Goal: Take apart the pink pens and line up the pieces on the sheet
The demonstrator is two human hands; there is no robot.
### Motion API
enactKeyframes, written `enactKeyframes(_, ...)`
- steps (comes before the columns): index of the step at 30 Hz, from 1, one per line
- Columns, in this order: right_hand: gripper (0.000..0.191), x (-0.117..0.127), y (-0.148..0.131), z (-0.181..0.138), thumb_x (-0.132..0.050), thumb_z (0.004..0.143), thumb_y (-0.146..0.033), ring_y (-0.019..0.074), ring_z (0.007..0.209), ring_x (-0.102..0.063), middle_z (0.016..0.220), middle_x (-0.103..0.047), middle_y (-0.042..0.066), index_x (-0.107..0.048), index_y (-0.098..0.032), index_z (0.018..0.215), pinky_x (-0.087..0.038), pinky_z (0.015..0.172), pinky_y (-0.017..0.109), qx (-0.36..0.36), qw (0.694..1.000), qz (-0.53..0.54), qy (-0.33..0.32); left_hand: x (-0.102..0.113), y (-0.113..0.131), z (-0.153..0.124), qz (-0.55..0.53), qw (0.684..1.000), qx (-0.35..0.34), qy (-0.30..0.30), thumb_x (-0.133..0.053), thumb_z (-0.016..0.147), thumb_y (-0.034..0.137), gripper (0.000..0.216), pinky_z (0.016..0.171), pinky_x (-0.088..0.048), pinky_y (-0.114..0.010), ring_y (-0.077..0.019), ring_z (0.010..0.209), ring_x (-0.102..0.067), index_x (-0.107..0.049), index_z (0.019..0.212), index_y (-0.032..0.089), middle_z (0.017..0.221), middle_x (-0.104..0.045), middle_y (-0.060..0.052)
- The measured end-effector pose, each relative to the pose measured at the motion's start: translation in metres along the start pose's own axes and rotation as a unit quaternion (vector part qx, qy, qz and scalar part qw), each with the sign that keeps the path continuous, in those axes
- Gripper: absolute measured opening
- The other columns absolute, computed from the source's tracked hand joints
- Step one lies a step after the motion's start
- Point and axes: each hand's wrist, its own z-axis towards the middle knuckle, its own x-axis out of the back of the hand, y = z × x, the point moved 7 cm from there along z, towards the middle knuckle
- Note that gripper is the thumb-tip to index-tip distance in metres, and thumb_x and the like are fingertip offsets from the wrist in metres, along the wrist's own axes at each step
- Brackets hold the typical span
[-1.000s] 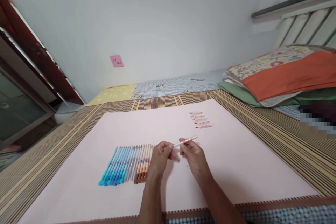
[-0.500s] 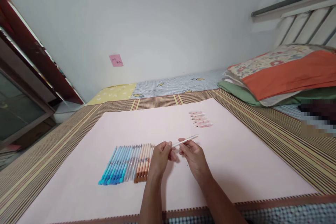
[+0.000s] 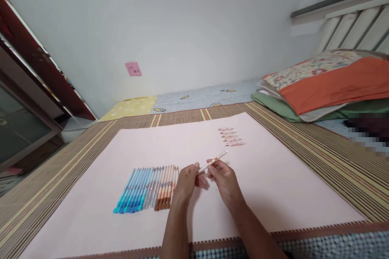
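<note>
A striped mat [image 3: 73,158] carries a pink sheet [image 3: 273,194], on which a row of pens [image 3: 136,188] lies near the left hand [image 3: 187,180]. That hand and the right hand [image 3: 223,176] have fingers clamped on one slim pen [image 3: 221,156] above the sheet; five pinkish pieces [image 3: 231,137] lie beyond.

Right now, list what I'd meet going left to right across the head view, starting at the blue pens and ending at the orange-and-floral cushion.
Blue pens → clear pens → brown-ended pens → left hand → right hand → orange-and-floral cushion.
</note>
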Motion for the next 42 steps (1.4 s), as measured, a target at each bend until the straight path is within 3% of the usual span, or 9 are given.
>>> enactKeyframes(5, 0.043, 0.005, 0.002, 0.000, -0.088, 0.063, -0.050, 0.0121, 0.060, -0.053, 0.072, -0.063, 0.000, -0.073, -0.017, 0.086, -0.043, 0.060, 0.029, -0.007, 0.999, 0.008, 0.032, 0.003, 0.011, -0.002, -0.083, 0.996, -0.027, 0.017, -0.082, 0.066, 0.048, 0.042, 0.062, -0.049, -0.026, -0.0132, 0.056, -0.062, -0.067, 0.087, 0.016, 0.066, -0.071, -0.001)
enactKeyframes(8, 0.044, 0.006, 0.002, 0.000, -0.088, 0.063, -0.051, 0.0125, 0.059, -0.053, 0.068, -0.063, -0.001, -0.074, -0.017, 0.087, -0.042, 0.059, 0.029, -0.005, 0.999, 0.002, 0.039, 0.002, 0.014, -0.003, -0.099, 0.994, -0.038, 0.002, -0.083, 0.067, 0.043, 0.036, 0.063, -0.049, -0.026, -0.0124, 0.056, -0.061, -0.069, 0.084, 0.014, 0.065, -0.069, -0.002)
enactKeyframes(13, 0.044, 0.005, 0.001, 0.000, -0.087, 0.064, -0.050, 0.0123, 0.060, -0.054, 0.070, -0.063, -0.001, -0.075, -0.017, 0.091, -0.041, 0.059, 0.029, -0.005, 0.999, 0.002, 0.032, 0.002, 0.010, -0.002, -0.078, 0.996, -0.033, 0.002, -0.078, 0.072, 0.046, 0.034, 0.059, -0.046, -0.026, -0.0127, 0.053, -0.059, -0.065, 0.074, 0.015, 0.060, -0.068, -0.003)
enactKeyframes(22, 0.043, 0.006, 0.000, -0.001, -0.087, 0.064, -0.049, 0.0115, 0.062, -0.053, 0.074, -0.064, 0.000, -0.075, -0.018, 0.091, -0.043, 0.060, 0.029, -0.007, 0.999, 0.002, 0.035, 0.000, 0.008, -0.002, -0.067, 0.998, -0.019, -0.005, -0.077, 0.071, 0.052, 0.039, 0.058, -0.045, -0.026, -0.0129, 0.050, -0.059, -0.063, 0.071, 0.016, 0.056, -0.067, -0.002)
enactKeyframes(31, 0.043, 0.006, -0.001, 0.000, -0.087, 0.063, -0.053, 0.0132, 0.059, -0.052, 0.063, -0.060, -0.002, -0.074, -0.017, 0.085, -0.040, 0.059, 0.030, -0.006, 0.999, 0.003, 0.042, 0.002, 0.011, 0.000, -0.053, 0.997, -0.058, 0.012, -0.076, 0.073, 0.050, 0.035, 0.059, -0.044, -0.026, -0.0134, 0.052, -0.058, -0.063, 0.073, 0.017, 0.056, -0.066, -0.001)
enactKeyframes(38, 0.041, 0.005, -0.001, -0.001, -0.085, 0.067, -0.051, 0.0156, 0.062, -0.056, 0.062, -0.064, 0.000, -0.075, -0.017, 0.088, -0.041, 0.064, 0.031, 0.011, 0.999, -0.030, 0.014, 0.007, 0.002, 0.003, -0.024, 0.997, -0.028, 0.066, -0.064, 0.075, 0.072, 0.057, 0.047, -0.036, -0.025, -0.0113, 0.035, -0.045, -0.063, 0.062, 0.016, 0.037, -0.052, 0.001)
enactKeyframes(42, 0.042, 0.005, 0.005, 0.001, -0.085, 0.067, -0.052, 0.0142, 0.061, -0.054, 0.062, -0.062, -0.001, -0.074, -0.017, 0.089, -0.040, 0.062, 0.030, 0.001, 1.000, -0.002, 0.013, 0.008, 0.002, 0.002, -0.074, 0.995, 0.004, 0.068, -0.068, 0.072, 0.071, 0.057, 0.051, -0.043, -0.027, -0.0139, 0.044, -0.057, -0.068, 0.081, 0.014, 0.053, -0.066, -0.002)
